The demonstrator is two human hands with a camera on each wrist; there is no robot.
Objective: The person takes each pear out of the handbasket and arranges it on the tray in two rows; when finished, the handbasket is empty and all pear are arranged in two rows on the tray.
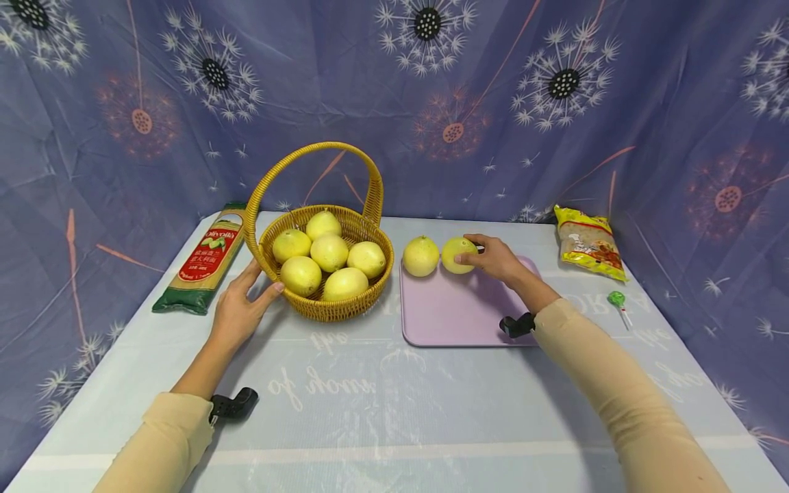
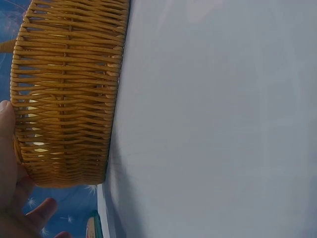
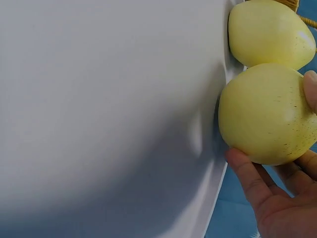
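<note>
Yellow-green fruit (image 1: 455,255) sat near twelve o'clock on the lilac tray (image 1: 459,315), with noon taken as the side away from the person. A second fruit (image 1: 420,257) stood at its nine o'clock, touching it or very nearly so. The right hand (image 1: 496,259) lay at its three o'clock and gripped it, thumb on one side and fingertips on the other; whether the tray bore the whole weight, I could not tell.

Its skin looked smooth and faintly waxy, with small dark speckles. I judged it firm and fairly heavy for its bulk, likely to slip under a light touch and to bruise if dropped. The best hold seemed to be across the widest girth, thumb set against spread fingers, with a fingertip low down to support it. The neighbour blocked the nine o'clock side, so the free flank at three o'clock suited the hand.

Toward nine o'clock from the tray stood the wicker basket (image 1: 333,313), six like fruits inside. The left hand (image 1: 237,315) pinched its rim at about eight o'clock, thumb over the edge and a finger against the outer wall. The weave looked stiff and springy, the load probably weighty; the rim served for steadying, while the tall arched handle (image 1: 308,148) seemed the better place for lifting.
</note>
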